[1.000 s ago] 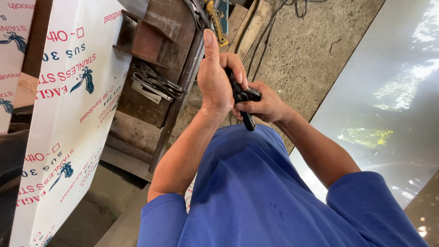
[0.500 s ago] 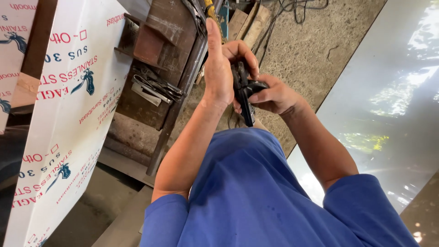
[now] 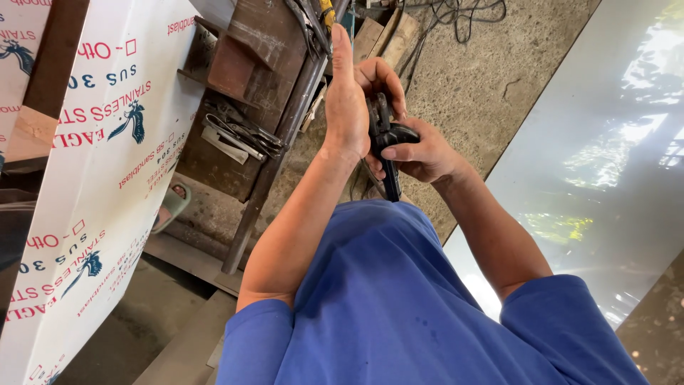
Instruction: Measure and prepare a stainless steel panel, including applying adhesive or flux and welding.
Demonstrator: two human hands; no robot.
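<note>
Both my hands are raised in front of my chest around a small black hand tool [image 3: 387, 142] with a narrow black handle pointing down. My left hand [image 3: 353, 100] wraps its fingers over the tool's upper part, thumb held straight up. My right hand [image 3: 420, 153] grips the lower part from the right, thumb pressed across the black body. Most of the tool's head is hidden between the fingers. I wear a blue short-sleeved shirt [image 3: 399, 306].
A white film-covered metal sheet with red print [image 3: 92, 178] leans at the left. A rusty steel frame [image 3: 263, 107] with tools and scrap stands behind my hands. A bare shiny metal sheet [image 3: 605, 157] lies at the right on the concrete floor [image 3: 470, 78]. Cables lie further back.
My hands have shifted slightly right and up together. The right hand has turned on the tool, and the left fingers have closed further over its top.
</note>
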